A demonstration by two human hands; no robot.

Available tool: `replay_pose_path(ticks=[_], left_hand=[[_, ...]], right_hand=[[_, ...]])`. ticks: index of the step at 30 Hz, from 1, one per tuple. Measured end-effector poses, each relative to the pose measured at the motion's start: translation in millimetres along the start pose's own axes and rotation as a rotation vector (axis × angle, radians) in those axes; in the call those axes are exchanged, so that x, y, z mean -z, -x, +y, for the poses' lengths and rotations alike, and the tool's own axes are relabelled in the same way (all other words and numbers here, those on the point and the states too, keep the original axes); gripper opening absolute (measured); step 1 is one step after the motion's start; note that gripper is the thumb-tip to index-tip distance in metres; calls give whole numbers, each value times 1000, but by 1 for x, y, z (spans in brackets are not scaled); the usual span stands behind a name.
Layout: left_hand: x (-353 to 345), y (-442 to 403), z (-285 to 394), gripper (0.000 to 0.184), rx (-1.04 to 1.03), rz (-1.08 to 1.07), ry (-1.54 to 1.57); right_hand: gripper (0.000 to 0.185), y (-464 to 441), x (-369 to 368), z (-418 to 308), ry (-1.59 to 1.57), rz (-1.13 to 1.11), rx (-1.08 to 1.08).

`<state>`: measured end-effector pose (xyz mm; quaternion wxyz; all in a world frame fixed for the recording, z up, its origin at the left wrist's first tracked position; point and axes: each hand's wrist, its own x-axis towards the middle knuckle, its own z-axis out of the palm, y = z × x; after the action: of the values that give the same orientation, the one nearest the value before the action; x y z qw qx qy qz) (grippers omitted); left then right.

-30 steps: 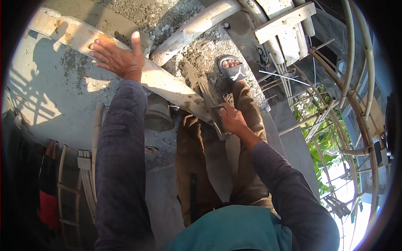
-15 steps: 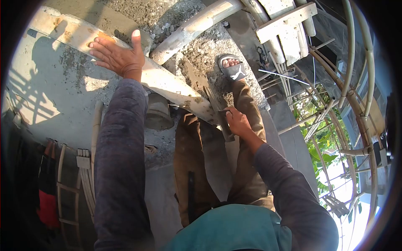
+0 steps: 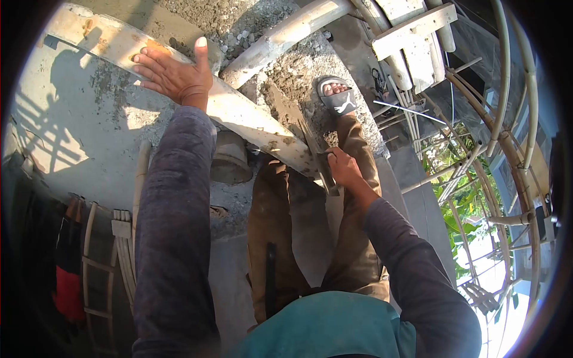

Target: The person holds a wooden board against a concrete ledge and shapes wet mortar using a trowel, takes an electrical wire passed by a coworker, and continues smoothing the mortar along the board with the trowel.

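Note:
My left hand [image 3: 174, 74] lies over a long pale wooden board [image 3: 250, 122], palm down, thumb out to the side and fingers stretched. My right hand [image 3: 345, 169] is closed round the handle of a long flat plastering trowel [image 3: 320, 156], seen nearly edge-on by the board's near end. My fingers mostly hide the handle. Wet grey mortar [image 3: 285, 102] lies just beyond the trowel, on the rough ledge between the board and my sandalled foot [image 3: 335, 95].
A grey bucket [image 3: 230, 158] stands below the board. A thick round pole [image 3: 283, 42] meets the board's far side. Bamboo scaffolding [image 3: 510, 143] rises at the right, and a bamboo ladder [image 3: 98, 262] is at lower left. Gravelly rubble [image 3: 239, 27] lies at the top.
My right hand has shifted slightly forward and right with the trowel. My left hand stays stretched over the board. The whole view has moved a little.

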<state>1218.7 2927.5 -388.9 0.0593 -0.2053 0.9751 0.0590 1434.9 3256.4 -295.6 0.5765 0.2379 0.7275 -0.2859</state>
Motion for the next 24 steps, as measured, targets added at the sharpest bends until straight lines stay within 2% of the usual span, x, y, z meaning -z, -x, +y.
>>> replay_pose_path(ticks=[4, 5, 7, 9, 10, 12, 14, 16, 18, 19, 21, 22, 24], left_hand=[[-2, -1, -1, 120, -8, 5, 16], [-3, -3, -1, 119, -8, 16, 23], [-2, 4, -4, 119, -11, 10, 22], [-1, 0, 1, 120, 10, 17, 46], [-1, -1, 1, 120, -4, 24, 56], [-4, -1, -1, 118, 11, 24, -55], [-5, -1, 0, 118, 2, 27, -46], [-6, -1, 0, 118, 14, 41, -68], [-5, -2, 3, 118, 16, 38, -56], [-6, -2, 0, 118, 8, 44, -54], [-7, -2, -1, 119, 2, 57, -56], [-5, -1, -2, 119, 4, 53, -59], [-5, -1, 0, 119, 3, 64, -5]], right_hand=[[31, -81, -23, -3, 5, 109, 194], [31, -92, -16, -30, -21, 96, 195], [31, -93, -17, -62, -52, 74, 182], [28, -93, -15, -73, -40, 149, 332], [28, -88, -14, -65, -48, 166, 334], [25, -73, -20, -31, 343, 113, 465], [25, -53, -24, 13, 353, 115, 456], [24, -19, -15, 27, 376, 116, 442], [24, 25, 16, 12, 171, 143, 221], [24, 34, 17, 25, 176, 141, 211], [27, 46, 22, 49, 200, 313, 303], [27, 56, 20, 44, 202, 308, 301], [26, 74, 27, 25, 107, 169, 58]])
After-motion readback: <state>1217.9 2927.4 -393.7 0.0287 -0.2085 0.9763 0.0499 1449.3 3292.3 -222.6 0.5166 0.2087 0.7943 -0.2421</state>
